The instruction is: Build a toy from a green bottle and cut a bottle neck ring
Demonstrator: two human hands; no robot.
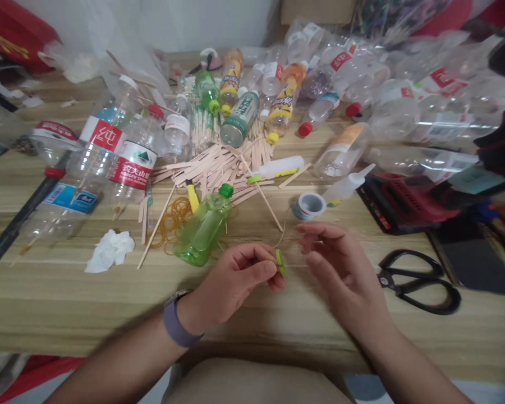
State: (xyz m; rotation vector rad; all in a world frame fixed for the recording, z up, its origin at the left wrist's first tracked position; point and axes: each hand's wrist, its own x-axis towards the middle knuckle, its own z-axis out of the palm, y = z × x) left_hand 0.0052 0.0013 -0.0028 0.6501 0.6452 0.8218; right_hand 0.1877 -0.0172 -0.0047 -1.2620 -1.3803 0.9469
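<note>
My left hand (239, 278), with a purple watch band at the wrist, pinches a small yellow-green bottle cap (280, 261) seen edge-on between thumb and fingers. A thin strand (284, 230) curves from near the cap up towards a white and blue spool (309, 206). To the right, my right hand (340, 269) is raised over the table, fingers apart and holding nothing visible. Just beyond my left hand a green bottle (204, 227) leans with its green cap on. Black-handled scissors (418, 280) lie right of my right hand.
Wooden sticks (206, 163), rubber bands (172, 219) and a crumpled tissue (110, 251) lie on the table. Plastic bottles (134, 168) crowd the left and back. A glue bottle (348, 185) stands near the spool; a red and black tool (412, 202) sits at right.
</note>
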